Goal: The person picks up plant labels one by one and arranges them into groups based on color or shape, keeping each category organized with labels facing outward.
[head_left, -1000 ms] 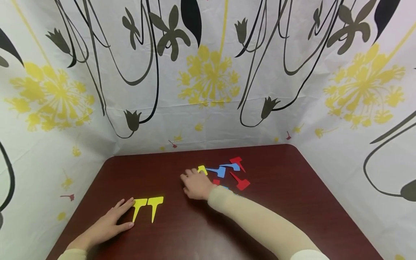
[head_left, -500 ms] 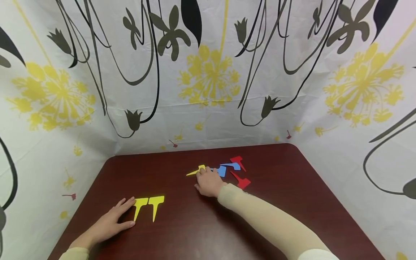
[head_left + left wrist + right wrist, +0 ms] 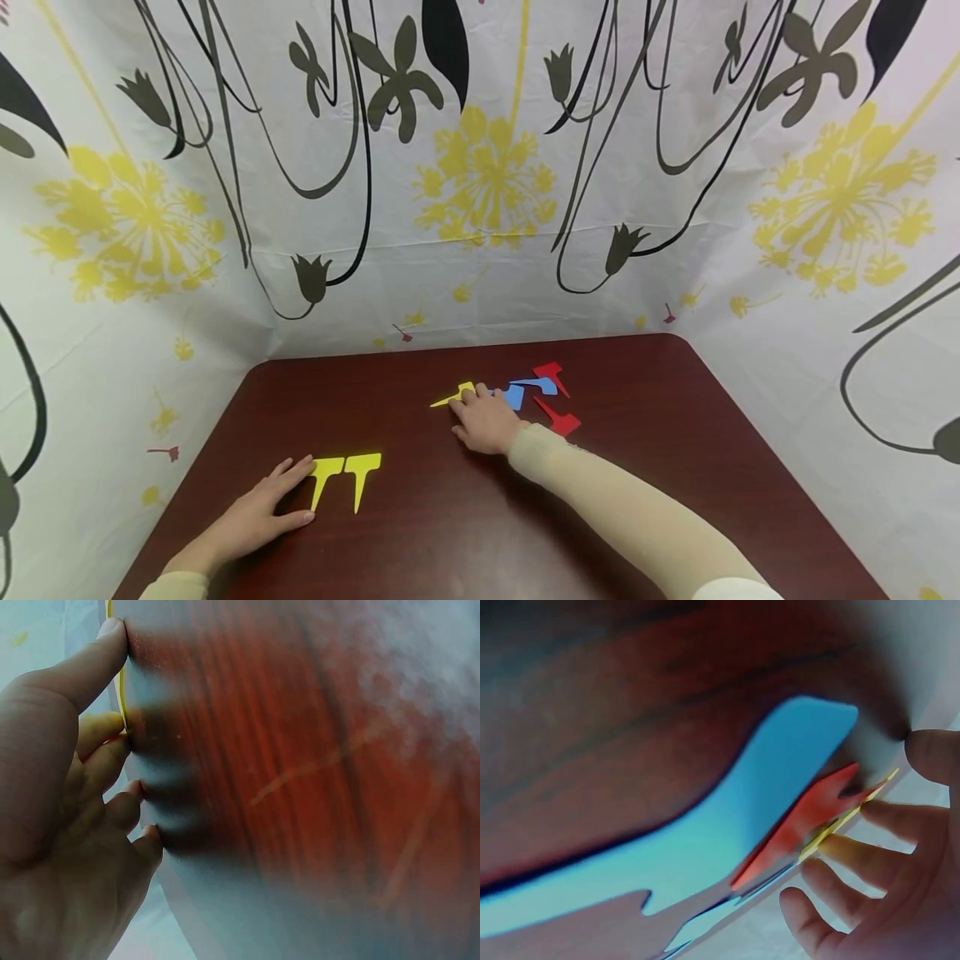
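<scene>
Two yellow T-shaped plant labels, the left one (image 3: 327, 469) and the right one (image 3: 363, 467), lie side by side on the table with stems toward me. My left hand (image 3: 251, 518) rests beside them, fingers extended, index fingertip at the left label's corner and thumb by its tip. My right hand (image 3: 486, 422) is laid over the loose labels farther back, fingers extended, fingertips at a third yellow label (image 3: 466, 389). In the right wrist view, a large blue label (image 3: 705, 832) and a red label (image 3: 799, 821) lie beneath this hand; the head view hides them.
Beyond and right of my right hand lie two blue labels, one (image 3: 515, 397) nearer and one (image 3: 542, 384) farther, and two red labels, one (image 3: 550, 370) farther and one (image 3: 564, 423) nearer. A patterned curtain (image 3: 480, 292) surrounds the dark red wooden table (image 3: 420, 533).
My right hand has shifted right, uncovering the third yellow label's pointed stem and covering a red and a blue label. The left hand has stayed put.
</scene>
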{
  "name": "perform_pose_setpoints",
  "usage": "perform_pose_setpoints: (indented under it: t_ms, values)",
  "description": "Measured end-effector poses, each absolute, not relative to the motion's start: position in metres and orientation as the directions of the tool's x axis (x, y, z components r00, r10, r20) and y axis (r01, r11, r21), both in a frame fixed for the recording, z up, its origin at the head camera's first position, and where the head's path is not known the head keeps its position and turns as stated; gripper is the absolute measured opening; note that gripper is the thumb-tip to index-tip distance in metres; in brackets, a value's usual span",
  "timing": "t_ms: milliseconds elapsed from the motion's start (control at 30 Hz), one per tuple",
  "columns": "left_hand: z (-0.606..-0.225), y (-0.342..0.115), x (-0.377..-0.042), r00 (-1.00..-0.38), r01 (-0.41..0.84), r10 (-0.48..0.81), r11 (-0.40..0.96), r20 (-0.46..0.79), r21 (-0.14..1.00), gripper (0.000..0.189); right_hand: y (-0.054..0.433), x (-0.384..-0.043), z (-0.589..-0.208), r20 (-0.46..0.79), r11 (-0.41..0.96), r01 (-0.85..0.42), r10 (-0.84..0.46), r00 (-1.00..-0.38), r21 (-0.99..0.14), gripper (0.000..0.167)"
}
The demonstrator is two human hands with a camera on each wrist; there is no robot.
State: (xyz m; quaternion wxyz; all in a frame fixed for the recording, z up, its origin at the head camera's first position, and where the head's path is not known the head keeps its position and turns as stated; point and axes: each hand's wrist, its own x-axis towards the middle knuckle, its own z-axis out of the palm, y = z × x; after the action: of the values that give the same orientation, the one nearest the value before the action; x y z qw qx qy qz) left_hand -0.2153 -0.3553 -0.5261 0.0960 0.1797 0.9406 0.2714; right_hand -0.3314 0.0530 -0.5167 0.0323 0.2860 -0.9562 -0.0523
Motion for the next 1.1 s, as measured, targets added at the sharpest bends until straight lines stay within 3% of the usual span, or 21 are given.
perform_pose_setpoints:
  t_ms: [333, 600, 1100]
  values:
    - [-0.529, -0.356, -0.217, -0.917, 0.277, 0.388, 0.789, -0.095, 0.549, 0.084, 0.05, -0.337, -0.515, 0.021, 0.824, -0.554, -0.559, -0.829, 0.118, 0.061]
    - [-0.528, -0.357, -0.216, -0.918, 0.261, 0.382, 0.788, -0.11, 0.558, 0.084, 0.044, -0.336, -0.515, 0.024, 0.826, -0.554, -0.559, -0.829, 0.108, 0.055]
    - [-0.528, -0.357, -0.216, -0.914, 0.267, 0.39, 0.782, -0.108, 0.564, 0.084, 0.038, -0.331, -0.511, -0.012, 0.766, -0.64, -0.641, -0.768, 0.052, 0.052]
